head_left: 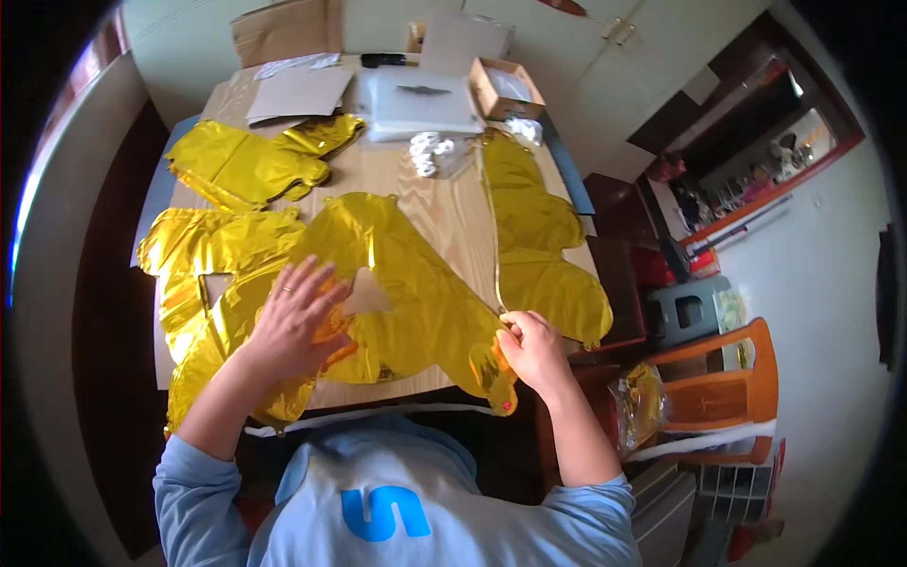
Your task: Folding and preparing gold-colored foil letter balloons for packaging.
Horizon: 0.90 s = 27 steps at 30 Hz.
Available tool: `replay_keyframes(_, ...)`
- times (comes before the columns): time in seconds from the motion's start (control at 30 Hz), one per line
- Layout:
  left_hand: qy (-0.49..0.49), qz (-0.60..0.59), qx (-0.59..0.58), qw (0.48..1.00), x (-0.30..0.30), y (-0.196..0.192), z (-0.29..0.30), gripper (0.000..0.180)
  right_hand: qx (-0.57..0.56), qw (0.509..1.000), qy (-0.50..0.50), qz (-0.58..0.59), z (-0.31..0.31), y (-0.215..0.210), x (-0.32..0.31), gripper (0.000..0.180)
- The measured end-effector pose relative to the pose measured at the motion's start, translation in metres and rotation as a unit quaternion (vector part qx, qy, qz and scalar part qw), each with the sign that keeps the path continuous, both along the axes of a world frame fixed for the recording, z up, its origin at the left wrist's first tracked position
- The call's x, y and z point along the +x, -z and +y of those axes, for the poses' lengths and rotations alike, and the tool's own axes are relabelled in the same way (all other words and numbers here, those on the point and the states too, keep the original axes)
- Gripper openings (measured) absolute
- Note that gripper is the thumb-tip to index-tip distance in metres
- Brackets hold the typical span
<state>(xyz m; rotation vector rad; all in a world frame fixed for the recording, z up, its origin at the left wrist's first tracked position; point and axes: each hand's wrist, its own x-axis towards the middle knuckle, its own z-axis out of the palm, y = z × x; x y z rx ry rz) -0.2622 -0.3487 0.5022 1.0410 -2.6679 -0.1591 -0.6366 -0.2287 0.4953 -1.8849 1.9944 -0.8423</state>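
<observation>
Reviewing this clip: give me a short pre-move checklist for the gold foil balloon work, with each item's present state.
1. Left hand flat on the gold foil balloon, pressing it to the table: ok.
2. Right hand pinching the balloon's lower corner: ok.
3. Thin strip reaches the right hand's grip: ok; whether it is inserted, cannot tell.
4. Balloon lies fully on the table: not ok, its lower corner overhangs the near edge.
5. Other gold balloons lie apart from both hands: ok.
</observation>
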Motion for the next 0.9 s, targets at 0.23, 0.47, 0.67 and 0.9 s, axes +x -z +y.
replay_keyframes(0.23,0.069,0.024,0.073,0.995,-0.038,0.027,-0.001,0.073,-0.118,0.984,0.122,0.055,-0.063,0.008,-0.069,0.031)
replay_keyframes(0.47,0.072,0.046,0.11,0.99,-0.047,0.012,0.001,0.063,-0.136,0.976,0.086,0.144,-0.089,0.046,-0.092,0.03)
replay_keyframes(0.67,0.14,0.115,0.148,0.972,-0.103,0.004,-0.035,0.043,-0.098,0.977,0.087,0.168,-0.096,0.024,-0.082,0.02)
replay_keyframes(0.9,0.129,0.1,0.172,0.972,-0.208,0.008,-0.102,0.035,-0.016,0.996,0.085,-0.006,-0.201,-0.014,-0.098,0.021)
